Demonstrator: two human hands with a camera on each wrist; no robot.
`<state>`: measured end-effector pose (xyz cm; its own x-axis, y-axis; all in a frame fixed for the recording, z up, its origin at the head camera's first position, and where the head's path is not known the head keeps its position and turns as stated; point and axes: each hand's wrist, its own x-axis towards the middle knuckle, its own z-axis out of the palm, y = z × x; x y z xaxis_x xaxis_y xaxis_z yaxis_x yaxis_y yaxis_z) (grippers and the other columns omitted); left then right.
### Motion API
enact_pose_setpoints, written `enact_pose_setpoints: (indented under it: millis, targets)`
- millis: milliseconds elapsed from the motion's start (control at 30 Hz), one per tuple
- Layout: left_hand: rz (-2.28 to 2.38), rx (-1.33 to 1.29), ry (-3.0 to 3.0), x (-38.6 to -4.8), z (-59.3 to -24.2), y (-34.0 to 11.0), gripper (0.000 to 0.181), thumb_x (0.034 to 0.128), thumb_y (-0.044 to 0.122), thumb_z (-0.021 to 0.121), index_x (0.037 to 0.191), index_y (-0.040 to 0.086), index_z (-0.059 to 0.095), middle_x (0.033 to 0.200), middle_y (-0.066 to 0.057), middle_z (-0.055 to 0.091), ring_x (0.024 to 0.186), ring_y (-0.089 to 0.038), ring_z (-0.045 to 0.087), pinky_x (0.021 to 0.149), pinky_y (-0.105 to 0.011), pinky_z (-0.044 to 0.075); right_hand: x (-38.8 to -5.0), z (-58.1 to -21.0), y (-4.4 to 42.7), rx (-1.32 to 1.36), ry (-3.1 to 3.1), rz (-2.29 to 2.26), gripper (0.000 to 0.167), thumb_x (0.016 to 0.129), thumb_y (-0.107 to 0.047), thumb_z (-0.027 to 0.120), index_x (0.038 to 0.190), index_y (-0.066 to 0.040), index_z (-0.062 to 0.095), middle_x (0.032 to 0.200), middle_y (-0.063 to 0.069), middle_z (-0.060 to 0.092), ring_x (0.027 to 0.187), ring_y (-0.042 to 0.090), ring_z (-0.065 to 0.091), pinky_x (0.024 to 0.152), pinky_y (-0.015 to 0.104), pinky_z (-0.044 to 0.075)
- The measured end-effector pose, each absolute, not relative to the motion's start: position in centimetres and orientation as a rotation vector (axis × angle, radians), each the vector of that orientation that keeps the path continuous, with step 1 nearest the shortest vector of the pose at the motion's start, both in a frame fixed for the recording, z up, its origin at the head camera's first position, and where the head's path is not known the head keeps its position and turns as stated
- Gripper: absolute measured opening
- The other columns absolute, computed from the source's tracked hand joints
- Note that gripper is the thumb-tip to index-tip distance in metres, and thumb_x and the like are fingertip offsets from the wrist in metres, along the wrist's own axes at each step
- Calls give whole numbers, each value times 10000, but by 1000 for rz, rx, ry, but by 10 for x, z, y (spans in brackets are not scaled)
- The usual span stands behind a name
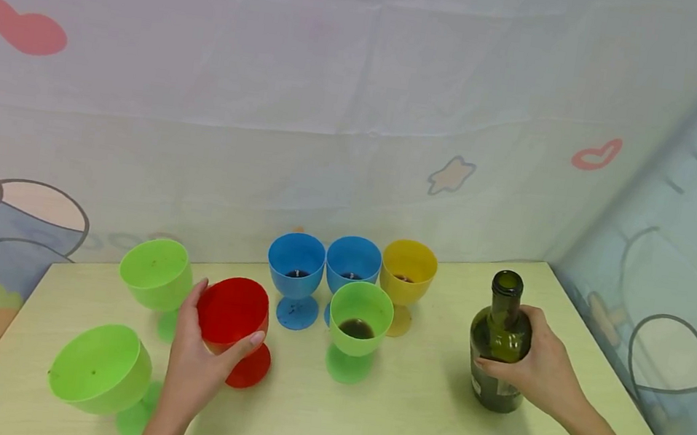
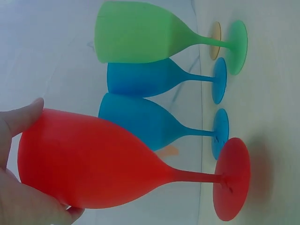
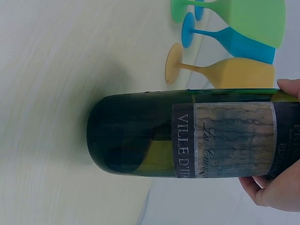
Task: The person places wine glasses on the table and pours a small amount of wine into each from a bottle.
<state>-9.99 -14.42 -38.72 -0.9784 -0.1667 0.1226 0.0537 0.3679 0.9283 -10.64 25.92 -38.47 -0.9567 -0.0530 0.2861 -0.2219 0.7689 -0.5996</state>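
Around the bowl of a red goblet (image 1: pixel 234 313), the thumb and fingers of my left hand (image 1: pixel 196 366) grip near the rim. The goblet leans slightly, and a shadow shows beside its foot (image 2: pixel 232 179) in the left wrist view. My right hand (image 1: pixel 543 368) holds a dark green wine bottle (image 1: pixel 499 348) by its upper body. The bottle is uncorked and nearly upright, with a printed label (image 3: pixel 234 140) in the right wrist view. Whether the goblet's foot or the bottle's base touches the table, I cannot tell.
Two blue goblets (image 1: pixel 296 266), a yellow goblet (image 1: pixel 409 273) and a green goblet (image 1: pixel 362 315) stand mid-table, each with dark liquid inside. Two more green goblets (image 1: pixel 156 273) stand at the left of the pale table (image 1: pixel 413 432). A printed cloth (image 1: pixel 338 98) hangs behind.
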Motion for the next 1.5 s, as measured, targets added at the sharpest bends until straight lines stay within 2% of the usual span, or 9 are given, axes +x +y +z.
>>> enact_pose_setpoints:
  millis: [267,700,1500]
  targets:
    - [-1649,-19,-2508,-99,-383,-132,969,696,149,792,1435,93,169,1390,-109,312,1232,-315,317,800,-481,490,-106,-384,259,218,-2706,963,820,621,-208,839,1213,66,342,1044,261,547,908,416,568,730,529,467]
    - [-1633,-173,-2531,-97,-388,-122,916,612,97,836,1355,63,302,1296,-107,424,1167,-308,395,760,-462,508,-106,-383,258,223,-2701,946,813,616,-195,837,1206,72,347,1034,267,547,903,421,566,726,530,464]
    - [-1618,-189,-2583,-95,-383,-115,848,629,130,834,1315,63,340,1259,-91,449,1140,-304,415,733,-423,520,-106,-385,251,340,-2694,874,717,573,-125,840,1106,88,411,964,188,555,832,327,566,688,472,474]
